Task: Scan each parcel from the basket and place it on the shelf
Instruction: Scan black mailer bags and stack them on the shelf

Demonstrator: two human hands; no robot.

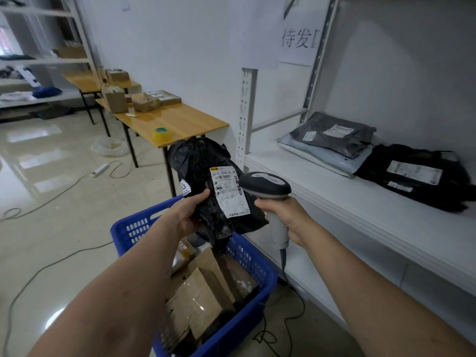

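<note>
Pinching the lower left edge of a black parcel (203, 176), the left hand (189, 211) has its thumb laid across the front of the bag beside the white shipping label (229, 191) and its fingers curled behind. The parcel is held upright in the air above the blue basket (247, 256), label facing the camera, with a small round sticker at its left edge. The right hand (286, 217) is wrapped around the pale grip of a handheld scanner (268, 191), whose dark head sits just beside the label's right edge and points toward it; a cable hangs from the grip's base. Below, the basket holds brown paper mailers (203, 297) and other packets, stacked on edge. To the right, on the white shelf (360, 202), lie a grey parcel (334, 135) on a pale one, and next to them a black parcel with labels (417, 173). Behind stands a wooden table (180, 122) with a tape roll (162, 134) and cardboard boxes (116, 99).
</note>
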